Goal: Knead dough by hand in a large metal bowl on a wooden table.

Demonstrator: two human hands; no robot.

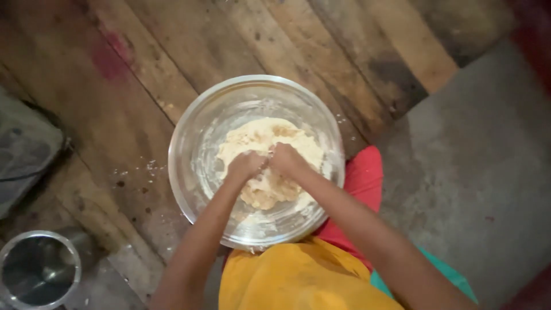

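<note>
A wide steel bowl (195, 138) sits on worn wooden planks and holds a pale, crumbly lump of dough (258, 135). My left hand (245, 165) and my right hand (287, 159) are both fists, side by side, pressed into the middle of the dough. Flour dusts the bowl's inner wall. The dough under my knuckles is hidden.
A smaller steel pot (39, 270) stands at the bottom left. A dark grey object (23, 149) lies at the left edge. Flour specks (143, 169) dot the planks left of the bowl. Grey concrete floor (476, 161) lies to the right. Yellow and red cloth (298, 275) covers my lap.
</note>
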